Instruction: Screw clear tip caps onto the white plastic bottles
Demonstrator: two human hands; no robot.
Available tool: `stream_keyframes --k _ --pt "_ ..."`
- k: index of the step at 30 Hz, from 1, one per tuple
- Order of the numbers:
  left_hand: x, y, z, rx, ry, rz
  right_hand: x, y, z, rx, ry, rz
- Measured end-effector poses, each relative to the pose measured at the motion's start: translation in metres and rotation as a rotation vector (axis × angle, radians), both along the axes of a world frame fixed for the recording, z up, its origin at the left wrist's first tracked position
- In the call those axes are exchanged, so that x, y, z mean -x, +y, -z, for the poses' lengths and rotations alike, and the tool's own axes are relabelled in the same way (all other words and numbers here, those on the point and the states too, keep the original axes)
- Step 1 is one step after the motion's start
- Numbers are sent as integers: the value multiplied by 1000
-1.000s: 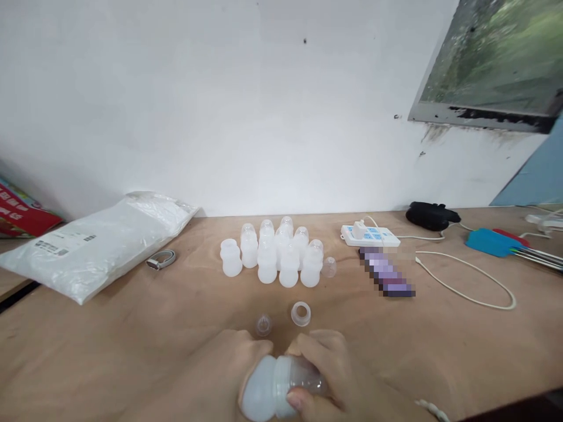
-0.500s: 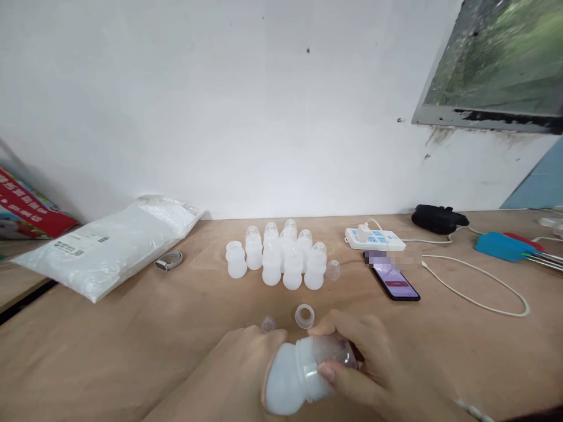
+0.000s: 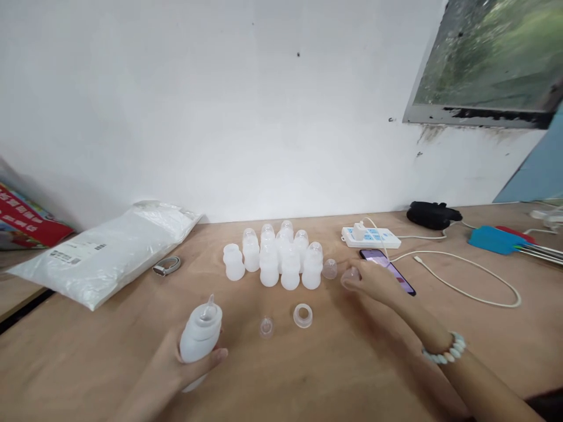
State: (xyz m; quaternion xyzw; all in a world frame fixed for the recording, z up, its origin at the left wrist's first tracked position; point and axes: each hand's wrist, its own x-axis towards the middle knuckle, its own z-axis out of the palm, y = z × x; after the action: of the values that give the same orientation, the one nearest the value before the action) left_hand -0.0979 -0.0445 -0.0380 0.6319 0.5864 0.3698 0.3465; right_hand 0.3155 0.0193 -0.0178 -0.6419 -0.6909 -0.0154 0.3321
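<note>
My left hand [image 3: 176, 366] is wrapped round a small white bottle [image 3: 199, 337] with a teat on top and no cap, at the near left of the table. My right hand [image 3: 373, 280] has reached out to the right of the bottle group and its fingers pinch a clear dome cap [image 3: 350, 275] on the table. A cluster of several white bottles [image 3: 277, 258] stands at mid-table, most with clear caps. A second loose clear cap [image 3: 329, 268] lies beside the cluster. A loose teat [image 3: 266, 326] and a clear ring [image 3: 302, 315] lie in front of it.
A white plastic bag [image 3: 103, 249] lies at the left with a watch [image 3: 166, 266] beside it. A phone [image 3: 389, 271], a power strip [image 3: 370, 237] with a white cable [image 3: 466, 287], a black object [image 3: 430, 214] and blue tools [image 3: 497, 240] lie at the right.
The clear cap came off the bottle. My left hand carried the bottle to the left, and my right hand moved the cap away up and right to beside the cluster.
</note>
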Motion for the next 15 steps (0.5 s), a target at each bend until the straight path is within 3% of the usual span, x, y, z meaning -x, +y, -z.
stream_keyframes --k 4,11,15 --pt "-15 3 -1 4 -47 49 6 15 27 134 -128 -54" --pt "-39 26 -7 -4 -108 77 21 39 29 144 -421 -311" --pt "-58 40 -15 16 -223 110 15 37 46 179 -427 -247"
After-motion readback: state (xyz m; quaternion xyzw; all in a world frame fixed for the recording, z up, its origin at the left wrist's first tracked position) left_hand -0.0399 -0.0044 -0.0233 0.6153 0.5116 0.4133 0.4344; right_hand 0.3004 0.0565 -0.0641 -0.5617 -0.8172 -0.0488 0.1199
